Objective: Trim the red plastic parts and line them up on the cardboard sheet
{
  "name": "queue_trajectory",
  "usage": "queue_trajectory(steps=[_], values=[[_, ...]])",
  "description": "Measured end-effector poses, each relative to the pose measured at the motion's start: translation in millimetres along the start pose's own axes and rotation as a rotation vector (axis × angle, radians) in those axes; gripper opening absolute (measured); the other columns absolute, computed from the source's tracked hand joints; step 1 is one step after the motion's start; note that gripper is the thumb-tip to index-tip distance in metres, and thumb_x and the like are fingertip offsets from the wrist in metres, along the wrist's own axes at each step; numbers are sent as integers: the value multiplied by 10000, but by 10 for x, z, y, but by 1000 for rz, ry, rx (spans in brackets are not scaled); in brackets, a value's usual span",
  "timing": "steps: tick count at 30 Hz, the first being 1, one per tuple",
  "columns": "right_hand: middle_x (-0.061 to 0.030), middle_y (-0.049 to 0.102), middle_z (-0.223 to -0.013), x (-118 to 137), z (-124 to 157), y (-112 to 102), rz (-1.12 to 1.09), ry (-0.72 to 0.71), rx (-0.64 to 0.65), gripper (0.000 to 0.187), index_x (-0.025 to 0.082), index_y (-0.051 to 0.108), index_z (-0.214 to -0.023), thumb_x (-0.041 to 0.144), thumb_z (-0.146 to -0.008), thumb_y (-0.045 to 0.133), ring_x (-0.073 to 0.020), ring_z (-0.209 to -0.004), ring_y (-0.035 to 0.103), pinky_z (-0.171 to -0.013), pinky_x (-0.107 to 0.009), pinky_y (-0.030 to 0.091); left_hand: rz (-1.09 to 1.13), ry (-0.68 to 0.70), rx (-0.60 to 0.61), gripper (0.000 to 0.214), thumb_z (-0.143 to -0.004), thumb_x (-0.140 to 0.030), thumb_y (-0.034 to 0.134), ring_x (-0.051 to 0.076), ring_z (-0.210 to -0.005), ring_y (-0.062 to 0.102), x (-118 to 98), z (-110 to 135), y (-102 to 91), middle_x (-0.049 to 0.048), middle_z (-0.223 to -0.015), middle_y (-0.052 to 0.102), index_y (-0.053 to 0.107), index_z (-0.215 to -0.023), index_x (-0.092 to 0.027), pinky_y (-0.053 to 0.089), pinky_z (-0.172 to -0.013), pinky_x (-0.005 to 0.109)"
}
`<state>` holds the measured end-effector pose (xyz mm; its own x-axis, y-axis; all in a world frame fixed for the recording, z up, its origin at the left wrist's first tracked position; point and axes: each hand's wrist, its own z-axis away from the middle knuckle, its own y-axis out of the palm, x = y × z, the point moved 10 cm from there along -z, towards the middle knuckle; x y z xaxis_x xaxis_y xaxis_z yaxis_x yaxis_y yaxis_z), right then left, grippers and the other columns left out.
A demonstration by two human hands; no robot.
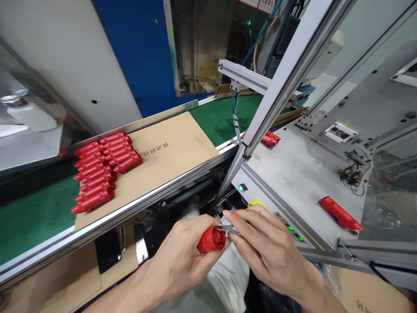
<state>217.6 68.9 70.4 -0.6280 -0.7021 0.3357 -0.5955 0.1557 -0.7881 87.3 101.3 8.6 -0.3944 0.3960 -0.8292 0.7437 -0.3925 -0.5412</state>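
Note:
My left hand point(189, 252) is wrapped round a red plastic housing point(216, 238), its round hollow end turned up toward me. In my right hand point(267, 248) is what looks like a pair of nippers point(230, 229), with the metal jaws touching the rim of that opening. My right fingers are closed round the tool and hide most of it. A yellow part point(256, 203) shows behind my right knuckles; I cannot tell if it belongs to the tool. Both hands are above my lap, in front of the conveyor.
Rows of red housings point(97, 174) lie on a cardboard sheet point(176, 148) over the green conveyor belt point(224, 115). At right, a white machine table point(286, 169) carries a red housing point(340, 214) and another red part point(270, 138). An aluminium post point(280, 82) rises between them.

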Motion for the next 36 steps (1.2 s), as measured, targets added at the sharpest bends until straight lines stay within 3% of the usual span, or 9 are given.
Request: queue_trajectory(steps=[13, 22, 28, 31, 33, 36], values=[[-105, 785, -1289, -194, 33, 109, -268, 46, 105, 464, 191, 591, -1545, 175, -1082, 614, -204, -1121, 745, -960, -395, 661, 70, -75, 103, 187, -987, -228, 655, 111, -644, 443, 37, -10, 79, -62, -737, 550, 530, -848, -222, 361, -620, 265], [-111, 807, -1203, -161, 24, 67, -182, 5, 63, 418, 163, 615, -1504, 185, -1087, 618, -202, -1026, 762, -857, -368, 651, 62, -79, 100, 216, -1029, -313, 638, 114, -652, 464, 13, -29, 72, -52, -747, 570, 544, -858, -220, 372, -627, 268], [-78, 798, -1017, -122, 44, 41, -98, -74, -24, 390, 152, 647, -1462, 186, -1073, 632, -182, -856, 741, -736, -330, 616, 35, -81, 108, 265, -1035, -335, 634, 113, -633, 447, 2, -35, 86, -54, -726, 551, 510, -831, -222, 361, -611, 265], [-61, 763, -946, -207, 68, 160, -326, -13, -24, 378, 168, 685, -1450, 204, -1078, 621, -160, -785, 699, -696, -300, 590, 23, -50, 102, 317, -1046, -367, 634, 110, -613, 440, -25, -37, 84, -56, -701, 539, 492, -803, -222, 349, -592, 264], [-34, 715, -847, -413, 116, 306, -691, 165, -32, 308, 188, 763, -1349, 252, -1073, 644, -137, -695, 634, -619, -270, 544, 19, -52, 95, 312, -1048, -390, 639, 112, -616, 456, -18, -37, 80, -53, -701, 558, 525, -811, -222, 358, -591, 262], [36, 556, -689, -777, 271, 481, -1162, 470, -154, 317, 253, 785, -1288, 360, -1122, 536, -86, -511, 378, -429, -200, 322, 20, -70, 64, 243, -1038, -404, 663, 116, -647, 508, 3, -39, 46, -45, -747, 631, 615, -878, -227, 399, -626, 251]])
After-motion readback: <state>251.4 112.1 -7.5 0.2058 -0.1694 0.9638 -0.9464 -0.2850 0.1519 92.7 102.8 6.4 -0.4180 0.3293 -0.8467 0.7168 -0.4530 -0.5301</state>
